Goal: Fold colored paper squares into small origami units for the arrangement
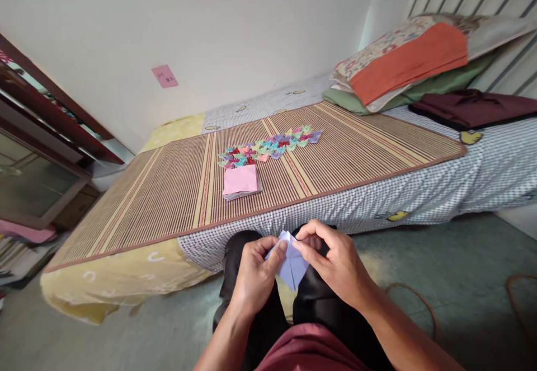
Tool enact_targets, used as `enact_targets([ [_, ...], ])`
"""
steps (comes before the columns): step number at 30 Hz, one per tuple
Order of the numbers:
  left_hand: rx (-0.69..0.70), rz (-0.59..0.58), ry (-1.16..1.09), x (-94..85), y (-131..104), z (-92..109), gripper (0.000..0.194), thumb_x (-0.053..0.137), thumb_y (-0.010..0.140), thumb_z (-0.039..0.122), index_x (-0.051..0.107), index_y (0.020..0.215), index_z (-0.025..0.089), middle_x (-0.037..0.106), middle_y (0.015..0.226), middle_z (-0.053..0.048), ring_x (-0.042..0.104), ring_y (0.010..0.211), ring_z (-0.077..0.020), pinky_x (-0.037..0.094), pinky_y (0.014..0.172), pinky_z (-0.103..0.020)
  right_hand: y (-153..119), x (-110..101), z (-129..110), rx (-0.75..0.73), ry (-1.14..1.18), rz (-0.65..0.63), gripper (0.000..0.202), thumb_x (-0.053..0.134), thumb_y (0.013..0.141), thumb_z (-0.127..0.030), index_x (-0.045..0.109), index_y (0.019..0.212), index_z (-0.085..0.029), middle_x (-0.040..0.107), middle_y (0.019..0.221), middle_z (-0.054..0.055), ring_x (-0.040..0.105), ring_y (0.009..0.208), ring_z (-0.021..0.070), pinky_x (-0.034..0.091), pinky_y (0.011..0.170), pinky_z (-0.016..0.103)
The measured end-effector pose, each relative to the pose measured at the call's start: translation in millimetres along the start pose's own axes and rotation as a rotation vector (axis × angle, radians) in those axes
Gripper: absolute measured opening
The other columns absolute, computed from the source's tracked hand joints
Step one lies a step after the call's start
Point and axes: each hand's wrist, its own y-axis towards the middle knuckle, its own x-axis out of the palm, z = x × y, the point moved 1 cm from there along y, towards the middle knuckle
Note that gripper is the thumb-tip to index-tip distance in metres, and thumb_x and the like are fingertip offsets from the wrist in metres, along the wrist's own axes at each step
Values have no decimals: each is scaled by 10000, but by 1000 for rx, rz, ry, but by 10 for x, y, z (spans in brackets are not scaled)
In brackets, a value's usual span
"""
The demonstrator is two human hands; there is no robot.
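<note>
Above my knees, a partly folded sheet of lavender origami paper [292, 270] hangs between both hands, with a crease down its middle and its point facing me. My left hand [259, 267] pinches its left side, thumb on top. At the upper right edge, my right hand [329, 256] closes thumb and bent fingers on the paper near its top corner. A stack of square paper [241, 181], pink on top, lies on the mat in front of me. Behind the stack, several small folded paper pieces [272, 146] in many colours form a long cluster.
A striped bamboo mat [168, 192] covers the bed, over a checked sheet [352, 209]. Pillows [411, 63] and a maroon folded cloth [474, 108] lie at the right end. A pink note [164, 76] is on the wall. A cable [419, 298] runs along the floor.
</note>
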Motion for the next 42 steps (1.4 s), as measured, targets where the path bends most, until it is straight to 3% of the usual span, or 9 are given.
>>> enact_targets([
  [11, 3, -28, 128, 32, -9, 42, 555, 704, 871, 655, 621, 670, 144, 437, 607, 25, 323, 580, -110, 255, 519, -256, 16, -1, -20, -112, 8, 28, 148, 626, 986, -109, 639, 898, -227, 630, 823, -7, 591, 714, 149, 485, 674, 256],
  [20, -7, 6, 64, 6, 4, 39, 519, 715, 874, 619, 638, 680, 144, 460, 596, 23, 336, 561, -105, 271, 514, -249, -17, -42, 19, 36, 90, -22, 96, 664, 985, -170, 643, 917, -234, 649, 817, -18, 596, 707, 148, 496, 670, 252],
  [26, -1, 37, 51, -4, 10, 32, 516, 736, 856, 614, 640, 664, 145, 464, 586, 24, 338, 557, -105, 267, 511, -247, -9, -34, -9, -66, 69, -23, 141, 637, 990, -123, 638, 900, -232, 647, 872, -3, 611, 760, 150, 499, 709, 263],
  [33, 27, -28, 131, 14, -23, 35, 497, 678, 922, 581, 626, 686, 146, 437, 615, 27, 328, 587, -111, 265, 526, -254, 15, -9, -27, -71, 72, -8, 176, 612, 976, -100, 594, 854, -226, 643, 860, 2, 605, 764, 153, 487, 707, 268],
  [42, 33, -68, 120, 20, -53, 40, 489, 669, 940, 573, 620, 691, 154, 443, 619, 19, 330, 587, -115, 261, 522, -259, -10, -12, -39, 57, 75, -31, 161, 596, 960, -157, 579, 813, -221, 593, 739, -21, 533, 632, 139, 446, 603, 258],
])
